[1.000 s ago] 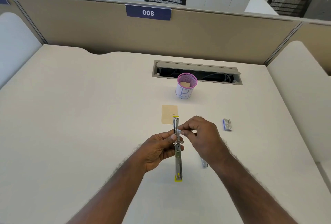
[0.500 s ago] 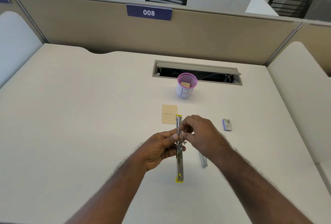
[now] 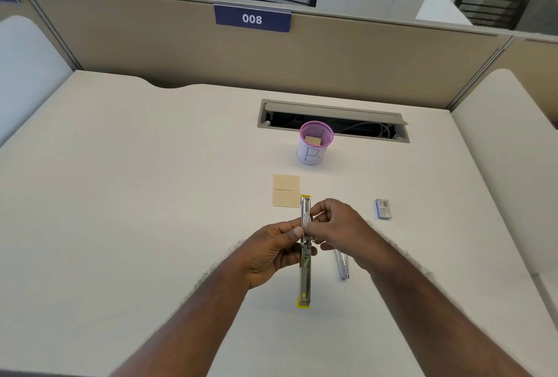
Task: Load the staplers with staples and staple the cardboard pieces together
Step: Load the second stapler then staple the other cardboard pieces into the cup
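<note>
You are at a cream surface point(image 3: 120, 195) in a partitioned cubicle labelled 008, with a cable hatch point(image 3: 332, 120) at the back. Your left hand point(image 3: 271, 251) grips the opened stapler point(image 3: 305, 253) at its hinge, fingers curled round the metal, yellow ends pointing away from and toward you. Your right hand point(image 3: 335, 227) pinches something small at the upper channel, probably a staple strip, though it is too small to confirm.

The two cardboard pieces point(image 3: 285, 190) lie edge to edge just beyond the stapler's far tip. The staple box point(image 3: 383, 209) sits to the right, well apart, and a second metal piece point(image 3: 342, 265) lies by your right wrist. A pink mesh cup point(image 3: 315, 147) stands behind.

The risk, as I judge it, is misfeeding: a strip seated crooked could jam the channel or break apart. A loose left grip could let the spring-loaded parts snap onto your fingertips.
</note>
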`<state>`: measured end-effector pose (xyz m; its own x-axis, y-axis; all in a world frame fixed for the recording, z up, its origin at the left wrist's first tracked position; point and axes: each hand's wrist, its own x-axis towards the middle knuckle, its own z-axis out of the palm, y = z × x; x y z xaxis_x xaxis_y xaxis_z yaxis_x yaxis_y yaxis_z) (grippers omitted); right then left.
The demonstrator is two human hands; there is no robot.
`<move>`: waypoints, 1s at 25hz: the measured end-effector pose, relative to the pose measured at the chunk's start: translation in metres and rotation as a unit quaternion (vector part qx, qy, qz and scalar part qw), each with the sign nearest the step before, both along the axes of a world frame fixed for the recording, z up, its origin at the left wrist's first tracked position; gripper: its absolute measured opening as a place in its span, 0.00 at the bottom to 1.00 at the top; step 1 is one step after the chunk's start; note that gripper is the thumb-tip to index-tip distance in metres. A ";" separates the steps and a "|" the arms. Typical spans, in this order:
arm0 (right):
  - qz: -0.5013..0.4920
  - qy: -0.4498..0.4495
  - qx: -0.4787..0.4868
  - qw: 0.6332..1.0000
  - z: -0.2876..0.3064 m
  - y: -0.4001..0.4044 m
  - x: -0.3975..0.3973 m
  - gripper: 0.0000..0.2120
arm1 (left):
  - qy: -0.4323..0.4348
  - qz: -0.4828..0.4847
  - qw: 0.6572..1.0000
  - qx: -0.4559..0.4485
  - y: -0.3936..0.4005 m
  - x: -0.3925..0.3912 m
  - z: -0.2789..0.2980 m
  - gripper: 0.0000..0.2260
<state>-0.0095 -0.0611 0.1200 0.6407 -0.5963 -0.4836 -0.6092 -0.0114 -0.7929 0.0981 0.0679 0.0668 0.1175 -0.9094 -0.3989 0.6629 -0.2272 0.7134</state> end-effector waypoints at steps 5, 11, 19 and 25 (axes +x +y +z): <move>-0.057 -0.004 0.037 0.998 -0.001 -0.005 0.002 0.09 | 0.004 0.000 1.000 0.009 0.001 -0.003 -0.001 0.19; -0.038 -0.001 0.161 0.986 0.002 -0.014 0.000 0.05 | 0.020 0.000 1.000 0.011 0.004 -0.005 -0.004 0.17; 0.039 -0.113 -0.025 0.993 0.001 -0.001 -0.028 0.13 | 0.044 0.048 0.998 0.007 0.009 0.002 -0.007 0.18; 0.117 -0.138 -0.231 0.956 -0.002 0.013 -0.038 0.05 | 0.051 0.051 0.997 0.016 0.006 0.000 -0.007 0.17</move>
<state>-0.0475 -0.0479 0.1184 0.8475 -0.5308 0.0040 -0.3156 -0.5101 -0.8001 0.0986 0.0741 0.0600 0.1658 -0.8812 -0.4428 0.7525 -0.1772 0.6344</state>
